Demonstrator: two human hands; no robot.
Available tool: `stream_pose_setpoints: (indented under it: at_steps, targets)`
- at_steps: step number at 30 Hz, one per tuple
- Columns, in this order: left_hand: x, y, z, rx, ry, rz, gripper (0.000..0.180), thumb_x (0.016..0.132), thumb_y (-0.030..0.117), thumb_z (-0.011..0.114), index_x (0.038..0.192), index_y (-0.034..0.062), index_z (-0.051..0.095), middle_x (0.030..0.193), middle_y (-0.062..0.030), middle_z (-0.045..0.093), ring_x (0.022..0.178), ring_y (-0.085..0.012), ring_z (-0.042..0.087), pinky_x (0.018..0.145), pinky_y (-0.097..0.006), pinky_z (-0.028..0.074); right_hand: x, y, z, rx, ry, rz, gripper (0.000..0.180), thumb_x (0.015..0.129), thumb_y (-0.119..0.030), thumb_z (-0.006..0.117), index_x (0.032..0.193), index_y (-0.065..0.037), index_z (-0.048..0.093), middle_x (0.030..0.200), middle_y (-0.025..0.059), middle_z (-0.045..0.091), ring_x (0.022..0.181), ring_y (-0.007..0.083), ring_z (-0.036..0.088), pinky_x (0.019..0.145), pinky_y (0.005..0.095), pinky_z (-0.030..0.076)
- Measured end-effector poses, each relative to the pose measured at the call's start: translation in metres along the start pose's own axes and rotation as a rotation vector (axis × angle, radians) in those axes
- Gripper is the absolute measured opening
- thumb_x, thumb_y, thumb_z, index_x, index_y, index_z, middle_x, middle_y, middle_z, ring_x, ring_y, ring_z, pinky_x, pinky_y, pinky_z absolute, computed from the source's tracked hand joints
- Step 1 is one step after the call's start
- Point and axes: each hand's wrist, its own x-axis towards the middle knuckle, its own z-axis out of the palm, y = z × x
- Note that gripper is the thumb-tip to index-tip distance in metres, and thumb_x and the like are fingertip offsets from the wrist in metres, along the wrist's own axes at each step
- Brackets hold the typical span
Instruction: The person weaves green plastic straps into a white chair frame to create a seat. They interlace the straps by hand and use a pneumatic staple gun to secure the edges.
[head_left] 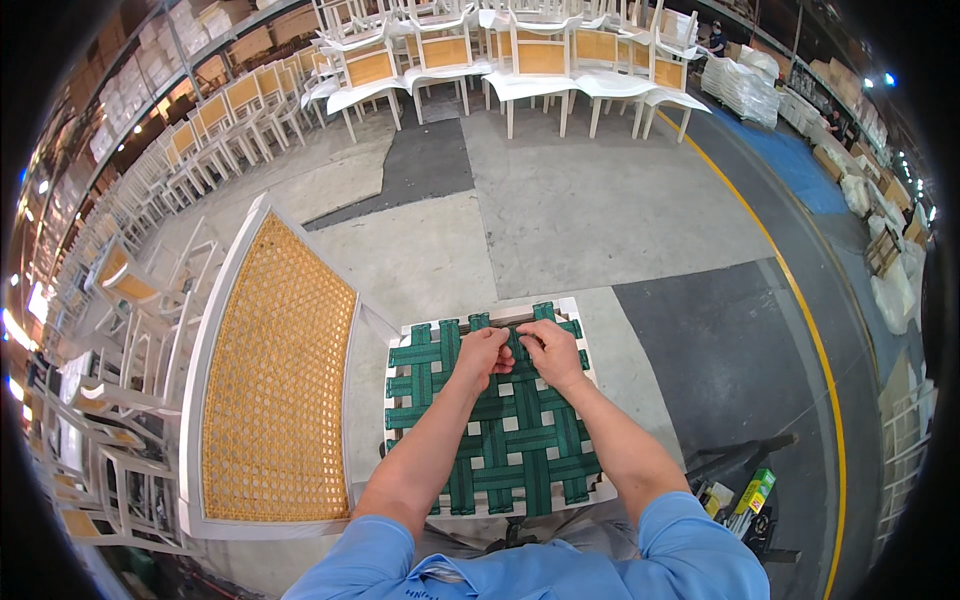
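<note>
A white chair frame lies before me, its seat (526,440) woven from green webbing straps. To the left rises its backrest (278,380), golden cane mesh in a white border. My left hand (485,354) is closed near the far edge of the seat, thumb and fingers pinched at a green webbing strap. Close on its right, my right hand (551,354) has its fingers curled, with the tips on the same strap (516,345). The hands are a little apart, and their fingers partly hide the strap's end.
Many white chairs with cane backs (530,55) stand at the far side, more (225,120) along the left. Bare chair frames (125,440) crowd the near left. A tool holder with a green-yellow box (757,490) is at my right. A yellow floor line (800,290) curves beyond it.
</note>
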Motion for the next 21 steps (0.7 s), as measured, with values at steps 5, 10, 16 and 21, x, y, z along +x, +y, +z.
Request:
stream_pose_setpoints:
  at_steps: [5, 10, 16, 21]
  targets:
    - [-0.001, -0.001, 0.001, 0.073, 0.017, 0.034, 0.019, 0.102, 0.022, 0.066, 0.113, 0.0065, 0.066, 0.080, -0.0038, 0.067, 0.068, -0.0196, 0.068, 0.066, -0.037, 0.059, 0.005, 0.002, -0.001, -0.036, -0.025, -0.007, 0.012, 0.090, -0.010, 0.073, 0.102, -0.006, 0.074, 0.098, 0.0117, 0.071, 0.087, 0.0330, 0.069, 0.076, 0.0404, 0.055]
    - [-0.003, -0.020, -0.001, 0.740, 0.210, 0.715, 0.028, 0.090, 0.013, 0.075, 0.117, 0.0090, 0.072, 0.114, -0.0106, 0.067, 0.093, -0.0231, 0.069, 0.079, -0.034, 0.057, 0.007, 0.002, -0.002, -0.051, -0.062, 0.006, 0.008, 0.091, -0.009, 0.071, 0.099, -0.005, 0.072, 0.096, 0.0124, 0.067, 0.091, 0.0331, 0.067, 0.079, 0.0417, 0.054]
    - [0.013, -0.025, -0.010, 0.784, 0.269, 0.623, 0.025, 0.091, 0.020, 0.075, 0.113, 0.0087, 0.071, 0.108, -0.0129, 0.068, 0.097, -0.0277, 0.068, 0.082, -0.041, 0.055, 0.023, 0.017, 0.012, -0.126, -0.195, 0.074, 0.009, 0.091, -0.010, 0.071, 0.100, -0.006, 0.072, 0.102, 0.0133, 0.067, 0.097, 0.0349, 0.066, 0.084, 0.0447, 0.053]
    - [0.015, -0.038, 0.007, 1.016, 0.326, 0.808, 0.040, 0.096, 0.022, 0.070, 0.130, 0.0033, 0.063, 0.121, -0.0138, 0.068, 0.117, -0.0338, 0.063, 0.101, -0.050, 0.047, 0.067, 0.053, 0.030, -0.398, -0.300, 0.330, 0.009, 0.092, -0.017, 0.071, 0.099, -0.011, 0.074, 0.111, 0.0138, 0.066, 0.105, 0.0362, 0.067, 0.090, 0.0492, 0.054]
